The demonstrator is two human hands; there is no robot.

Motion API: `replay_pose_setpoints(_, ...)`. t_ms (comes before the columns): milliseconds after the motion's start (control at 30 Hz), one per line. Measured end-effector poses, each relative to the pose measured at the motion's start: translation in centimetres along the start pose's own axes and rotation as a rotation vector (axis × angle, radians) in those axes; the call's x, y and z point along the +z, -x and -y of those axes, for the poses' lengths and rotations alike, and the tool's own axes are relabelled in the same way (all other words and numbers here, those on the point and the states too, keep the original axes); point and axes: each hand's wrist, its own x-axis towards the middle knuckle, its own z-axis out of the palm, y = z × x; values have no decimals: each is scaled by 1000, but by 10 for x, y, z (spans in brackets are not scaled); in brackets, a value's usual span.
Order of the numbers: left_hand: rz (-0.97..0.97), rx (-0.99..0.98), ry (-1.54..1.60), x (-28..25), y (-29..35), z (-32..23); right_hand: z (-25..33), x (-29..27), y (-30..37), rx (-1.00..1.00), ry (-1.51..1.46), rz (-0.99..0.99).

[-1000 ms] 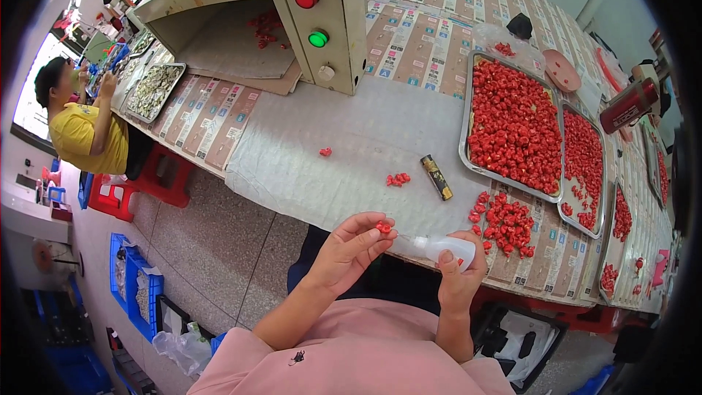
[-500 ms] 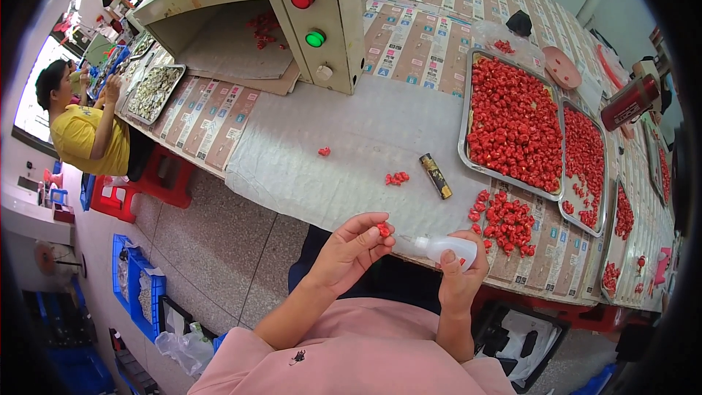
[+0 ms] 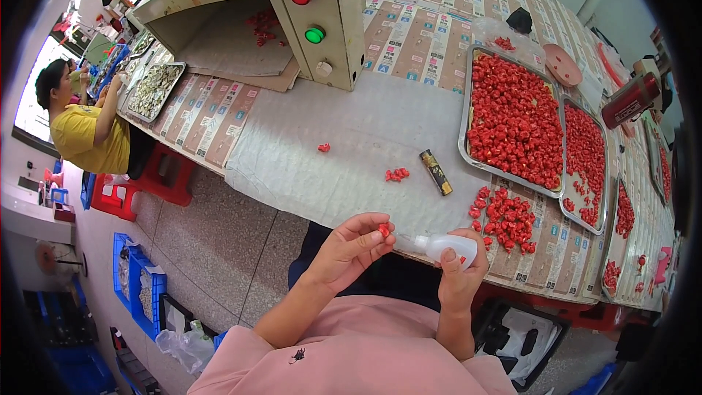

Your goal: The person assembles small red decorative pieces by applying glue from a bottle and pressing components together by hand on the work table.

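The left hand [image 3: 352,249] pinches a glossy, lumpy red piece [image 3: 385,230], and at its 3 o'clock the right hand [image 3: 464,267] grips a smooth translucent bottle [image 3: 439,243], nozzle [image 3: 420,242] aimed toward 9 o'clock; control seems to want a light pinch, steady aim and gentle squeeze. At the bottle's 2 o'clock a knobbly red pile [image 3: 510,223] lies on the patterned tabletop [image 3: 409,44], with a rectangular metal tray [image 3: 465,128] of more at 1 o'clock.

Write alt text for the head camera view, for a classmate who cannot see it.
The left hand pinches a small red piece while the right hand points a white bottle toward it. On the worktable beyond are trays of red pieces at right and a machine with red and green buttons.
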Motion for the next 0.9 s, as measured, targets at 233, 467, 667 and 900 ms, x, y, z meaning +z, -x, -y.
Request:
replay_pose_setpoints(233,57,-35,61,-1,0,-1,-12,-5,-2,-91,30,-1)
replay_pose_setpoints(467,54,-8,30,-1,1,2,-7,-3,0,-85,25,2)
replay_pose_setpoints(667,52,-12,32,-3,1,3,2,1,2,-30,11,4)
replay_pose_setpoints(900,50,-12,46,-3,0,6,4,1,3,-74,60,12)
